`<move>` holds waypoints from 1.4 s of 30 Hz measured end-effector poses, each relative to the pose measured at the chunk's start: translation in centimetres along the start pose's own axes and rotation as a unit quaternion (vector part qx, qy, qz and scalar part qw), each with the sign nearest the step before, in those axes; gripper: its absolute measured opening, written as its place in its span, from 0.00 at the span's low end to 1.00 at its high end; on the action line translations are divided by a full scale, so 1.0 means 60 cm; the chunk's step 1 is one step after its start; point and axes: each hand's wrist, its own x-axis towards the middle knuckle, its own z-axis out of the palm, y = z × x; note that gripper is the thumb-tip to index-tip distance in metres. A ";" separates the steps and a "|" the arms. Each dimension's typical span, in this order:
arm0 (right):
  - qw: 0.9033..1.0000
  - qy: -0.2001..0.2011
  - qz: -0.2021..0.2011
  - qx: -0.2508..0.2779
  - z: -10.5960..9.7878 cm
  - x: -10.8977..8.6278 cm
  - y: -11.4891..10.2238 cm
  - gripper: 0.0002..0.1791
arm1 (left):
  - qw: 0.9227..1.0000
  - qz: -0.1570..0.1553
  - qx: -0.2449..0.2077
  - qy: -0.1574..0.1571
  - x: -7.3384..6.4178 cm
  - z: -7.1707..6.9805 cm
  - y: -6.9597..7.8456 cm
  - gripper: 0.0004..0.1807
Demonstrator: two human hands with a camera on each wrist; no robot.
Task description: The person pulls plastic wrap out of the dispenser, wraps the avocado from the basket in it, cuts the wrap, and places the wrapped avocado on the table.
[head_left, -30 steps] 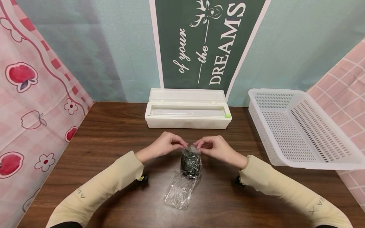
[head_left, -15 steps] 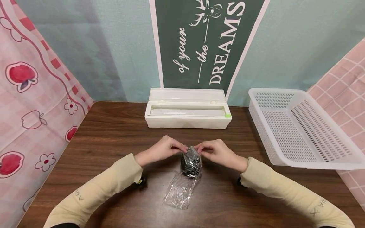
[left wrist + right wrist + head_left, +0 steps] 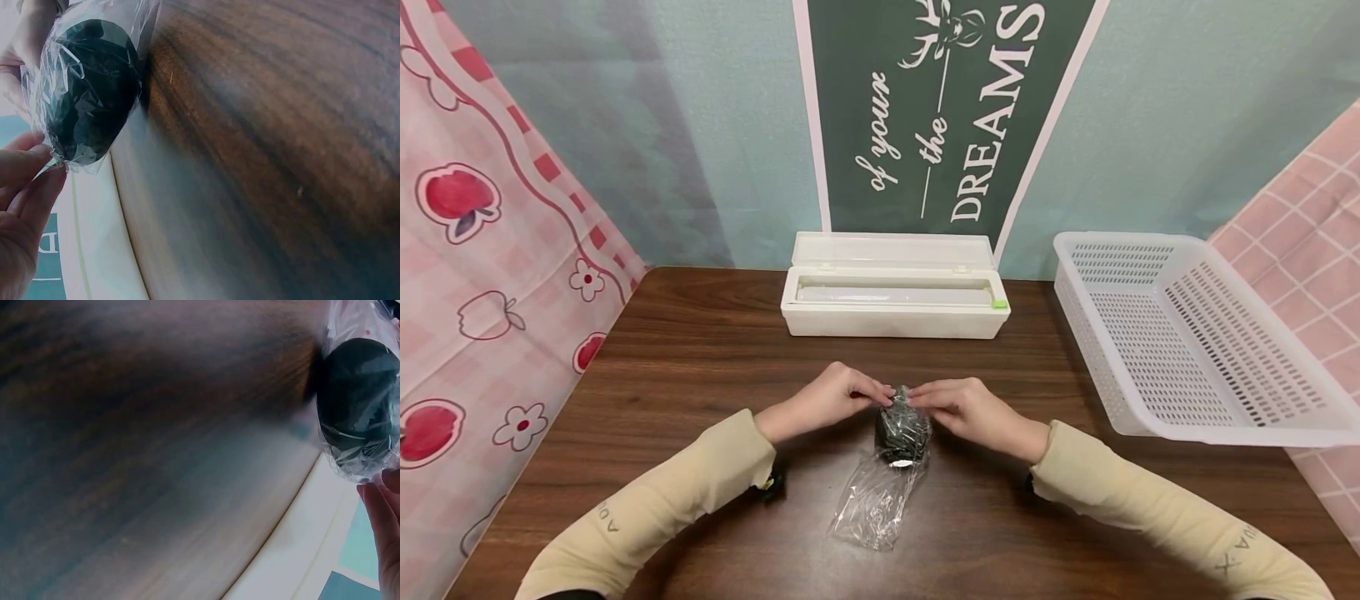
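Observation:
A dark, smooth, egg-shaped thing [image 3: 900, 435], close to black, sits in crinkled clear cling film [image 3: 872, 504] at mid-table. A loose tail of the film spreads toward the person. My left hand [image 3: 831, 400] pinches the film at the far left of the bundle; the left wrist view shows thumb and fingertips [image 3: 56, 172] meeting on it. From the other side, my right hand [image 3: 973, 412] reaches fingers over the top of the bundle. Its thumb and fingertips [image 3: 369, 490] pinch the gathered film in the right wrist view. Film wraps the dark thing [image 3: 94, 87] closely.
Behind the hands stands a long white cling film dispenser [image 3: 895, 323], its lid up, a roll inside and a green slider [image 3: 999, 305] at its right end. A white perforated plastic basket [image 3: 1120, 392] is at the right. Cloth hangings surround the brown wooden table [image 3: 700, 325].
Both hands have come slightly nearer the person, drawing the film's far edge down over the dark thing. The right fingers now lie further across its top.

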 end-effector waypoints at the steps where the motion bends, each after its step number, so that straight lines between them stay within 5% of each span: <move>1: 1.000 -0.003 0.002 -0.002 0.002 -0.001 0.000 0.18 | 1.000 0.003 0.002 0.002 0.000 0.002 -0.001 0.09; 20: 1.000 -0.016 -0.003 -0.022 0.019 -0.011 -0.002 0.18 | 0.999 0.008 0.037 -0.004 -0.006 0.015 -0.004 0.09; 31: 1.000 -0.008 -0.020 -0.008 0.016 -0.009 0.003 0.16 | 0.995 0.011 0.069 -0.070 0.005 0.003 -0.001 0.29; 42: 0.999 -0.018 -0.045 -0.001 0.013 -0.001 0.006 0.14 | 0.990 -0.020 0.049 -0.133 0.015 -0.001 0.008 0.40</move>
